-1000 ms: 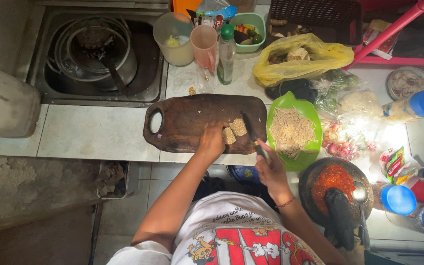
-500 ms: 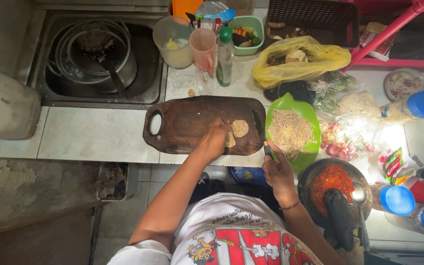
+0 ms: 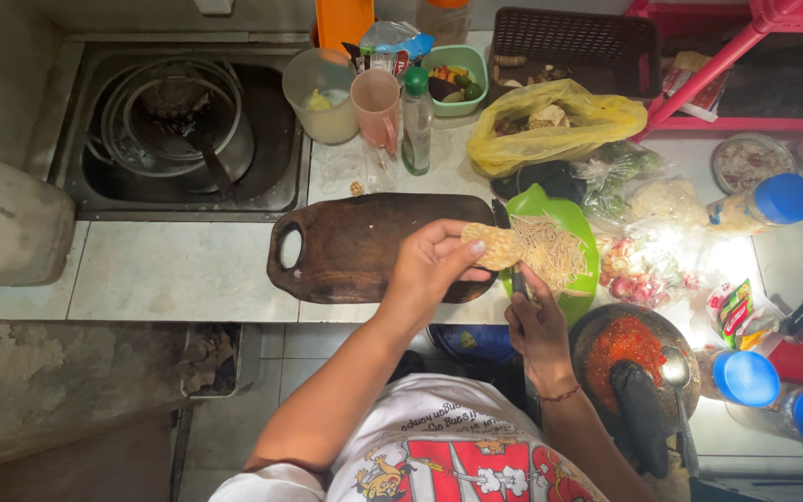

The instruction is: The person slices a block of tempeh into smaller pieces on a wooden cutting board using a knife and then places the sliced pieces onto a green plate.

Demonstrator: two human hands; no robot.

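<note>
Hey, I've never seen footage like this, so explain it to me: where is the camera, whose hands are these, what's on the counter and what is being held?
No machine here: a camera worn on a person's head looks straight down at their own two bare hands. The left hand holds tan slices at the right end of a dark wooden cutting board. The right hand grips a knife, its blade by the slices. Beside the board a green plate holds a heap of cut strips. Near the body, a stone mortar holds red paste. Farther off are a sink with pots, a pink cup, a bottle and a yellow bag.
</note>
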